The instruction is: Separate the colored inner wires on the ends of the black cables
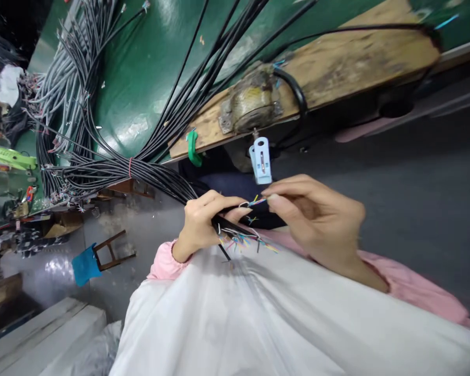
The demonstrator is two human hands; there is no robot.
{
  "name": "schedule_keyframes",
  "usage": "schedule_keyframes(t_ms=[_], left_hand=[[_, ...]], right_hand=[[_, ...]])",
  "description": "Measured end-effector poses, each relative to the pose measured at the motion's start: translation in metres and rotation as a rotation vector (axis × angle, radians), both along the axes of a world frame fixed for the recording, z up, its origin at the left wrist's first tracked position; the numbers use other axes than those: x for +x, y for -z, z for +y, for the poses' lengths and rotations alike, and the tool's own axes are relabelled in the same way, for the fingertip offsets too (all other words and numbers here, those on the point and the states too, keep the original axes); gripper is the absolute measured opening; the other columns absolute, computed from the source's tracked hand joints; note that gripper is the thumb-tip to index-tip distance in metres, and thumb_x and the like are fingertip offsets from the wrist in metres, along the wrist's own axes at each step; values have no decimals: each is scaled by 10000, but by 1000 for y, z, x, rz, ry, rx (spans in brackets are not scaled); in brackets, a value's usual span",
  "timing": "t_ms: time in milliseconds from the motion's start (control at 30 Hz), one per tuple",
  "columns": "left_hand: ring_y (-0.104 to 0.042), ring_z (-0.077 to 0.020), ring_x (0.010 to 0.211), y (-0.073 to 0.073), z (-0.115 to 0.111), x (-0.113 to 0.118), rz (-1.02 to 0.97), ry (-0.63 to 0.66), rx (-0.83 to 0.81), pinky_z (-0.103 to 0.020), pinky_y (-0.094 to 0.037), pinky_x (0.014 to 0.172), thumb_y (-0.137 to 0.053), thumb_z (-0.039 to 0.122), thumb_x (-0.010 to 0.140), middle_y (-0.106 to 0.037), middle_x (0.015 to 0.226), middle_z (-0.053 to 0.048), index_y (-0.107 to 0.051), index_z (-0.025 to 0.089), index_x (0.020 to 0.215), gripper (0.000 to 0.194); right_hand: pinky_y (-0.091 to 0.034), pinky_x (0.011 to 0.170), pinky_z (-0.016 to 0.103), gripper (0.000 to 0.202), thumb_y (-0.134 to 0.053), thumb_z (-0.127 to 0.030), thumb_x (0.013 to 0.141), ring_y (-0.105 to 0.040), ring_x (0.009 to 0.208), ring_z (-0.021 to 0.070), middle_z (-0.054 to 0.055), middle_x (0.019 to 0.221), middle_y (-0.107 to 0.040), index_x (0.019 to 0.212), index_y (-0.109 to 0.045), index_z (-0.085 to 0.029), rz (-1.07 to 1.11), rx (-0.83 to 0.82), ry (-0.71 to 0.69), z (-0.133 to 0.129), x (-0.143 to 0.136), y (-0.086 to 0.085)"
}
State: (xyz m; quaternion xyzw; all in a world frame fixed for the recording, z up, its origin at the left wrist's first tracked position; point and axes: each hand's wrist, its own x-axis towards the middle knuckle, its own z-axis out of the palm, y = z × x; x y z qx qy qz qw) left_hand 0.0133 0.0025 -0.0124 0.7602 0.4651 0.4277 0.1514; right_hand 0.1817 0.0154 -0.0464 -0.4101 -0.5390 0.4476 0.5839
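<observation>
My left hand (203,222) is closed round a bundle of black cables (168,180), whose stripped ends spread out over my lap. Between its thumb and forefinger, one cable end points to the right, with thin coloured wires (254,201) coming out of it. My right hand (317,224) pinches the tips of these wires between thumb and forefinger. Other stripped wire ends (238,241) in yellow, blue, pink and white hang below. Just above my right fingertips, a light blue clothes peg (261,162) sits on the shaft of a small motor (253,104).
The motor is mounted on a wooden board (344,57) along the edge of a green table (149,68). Grey and black cable bundles (70,78) lie at the left. A green clip (194,149) hangs at the board's edge. A blue stool (86,265) stands on the floor.
</observation>
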Motion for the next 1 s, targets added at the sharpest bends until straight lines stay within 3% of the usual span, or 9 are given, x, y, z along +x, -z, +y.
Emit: schedule_keyframes(t_ms=[200,367,467,567,767,1000], left_hand=[[-657,-68,593,1,1,1,50,21,27,-166,-517,581,-677,310,982,-781,771,-3,-747,158,931,175],[-703,-94,673,6,0,-1,86,36,17,-194,-563,635,-660,374,988,-784,813,-13,-747,175,963,219],[-697,-86,672,8,-1,0,52,43,42,-179,-553,625,-677,362,978,-775,804,-13,-749,169,959,207],[-686,-79,662,8,-3,1,22,30,80,-167,-532,608,-689,342,968,-769,798,-13,-754,161,964,193],[-693,-105,664,9,-9,-6,78,55,-30,-208,-551,618,-630,456,988,-757,782,-31,-768,163,958,325],[-683,-94,642,9,-8,-5,90,29,-37,-208,-552,618,-689,401,967,-763,780,-12,-759,172,963,240]], right_hand=[[-554,571,301,103,-704,-238,927,-680,664,158,21,840,-761,971,-780,-292,-69,200,61,2,-2,4],[-574,558,293,150,-746,-199,898,-697,609,156,-12,689,-741,770,-740,-277,-191,269,130,4,4,-3],[-567,546,274,206,-726,-233,927,-681,577,142,-15,656,-733,724,-713,-262,-116,164,2,6,14,-6],[-558,532,257,236,-641,-320,995,-689,600,136,11,715,-756,795,-753,-262,-5,40,-194,12,22,-5],[-612,635,285,257,-635,-480,983,-728,709,159,21,806,-774,888,-802,-310,92,132,-363,25,10,5],[-544,589,237,159,-645,-239,982,-675,652,126,8,735,-719,834,-703,-252,-8,291,-246,22,7,2]])
